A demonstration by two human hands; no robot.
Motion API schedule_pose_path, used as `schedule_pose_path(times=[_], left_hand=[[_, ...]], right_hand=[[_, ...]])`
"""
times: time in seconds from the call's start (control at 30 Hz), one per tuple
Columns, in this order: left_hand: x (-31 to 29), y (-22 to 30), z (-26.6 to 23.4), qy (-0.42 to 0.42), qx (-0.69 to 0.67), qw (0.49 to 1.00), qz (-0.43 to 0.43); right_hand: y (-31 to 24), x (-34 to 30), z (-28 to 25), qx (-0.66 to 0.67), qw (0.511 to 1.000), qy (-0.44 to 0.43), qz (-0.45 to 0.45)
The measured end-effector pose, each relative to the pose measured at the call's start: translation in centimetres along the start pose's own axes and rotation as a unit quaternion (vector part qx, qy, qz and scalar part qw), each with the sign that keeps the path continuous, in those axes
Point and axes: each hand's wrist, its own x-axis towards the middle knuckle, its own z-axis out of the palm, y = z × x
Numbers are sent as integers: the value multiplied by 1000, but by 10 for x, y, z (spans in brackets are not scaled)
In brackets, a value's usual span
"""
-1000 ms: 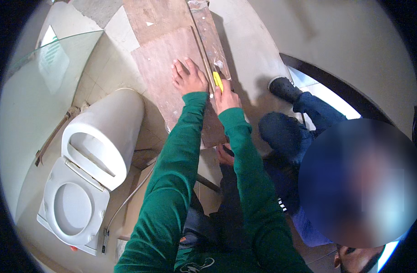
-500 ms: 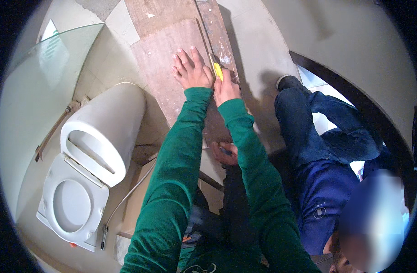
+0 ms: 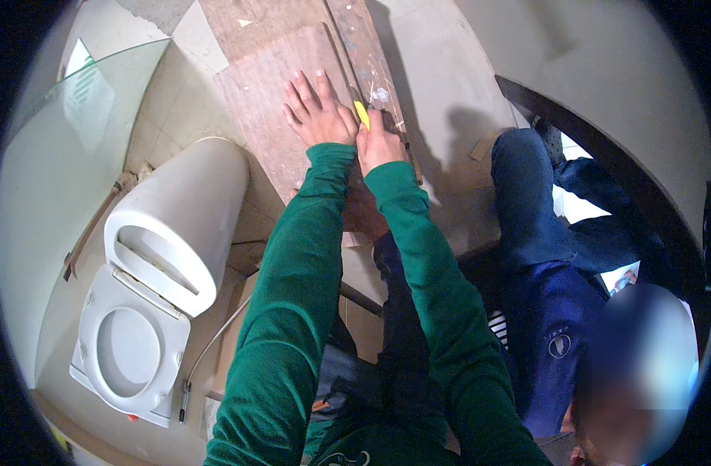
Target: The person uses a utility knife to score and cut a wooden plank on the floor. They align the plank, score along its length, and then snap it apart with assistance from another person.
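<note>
My left hand (image 3: 322, 115) lies flat with its fingers spread on a thin reddish-brown wooden board (image 3: 266, 74). Just to the right of it, my right hand (image 3: 383, 144) grips a yellow utility knife (image 3: 361, 113), held along the board's right edge. The blade tip is too fine to make out. Beneath the board lies a longer, paint-spattered wooden plank (image 3: 365, 46), showing at the far end and along the right side. Part of the board's near end is hidden by my green sleeves.
A white toilet (image 3: 183, 210) lies at the left, its seat (image 3: 157, 384) toward me, beside a curved glass panel (image 3: 99, 132). A hose with a sprayer (image 3: 185, 400) runs nearby. At the right crouches a co-worker (image 3: 553, 311) in dark blue, one arm reaching under mine toward the board.
The co-worker's hand has slipped from the board's near end to beneath my arms, and their legs have shifted right. My hands keep their hold; the knife looks slightly more upright and nearer my left hand.
</note>
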Motion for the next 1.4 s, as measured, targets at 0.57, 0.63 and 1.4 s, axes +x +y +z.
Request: schedule_pose_path(times=[0.57,0.63,1.4], left_hand=[[-2,-1,3,9,2,1000,4],[-1,1,1,8,1,1000,1],[0,5,-5,4,-42,999,-21]], right_hand=[[-1,-5,6,14,1000,3,24],[5,-8,9,12,1000,10,24],[72,-82,26,-2,998,-37,54]])
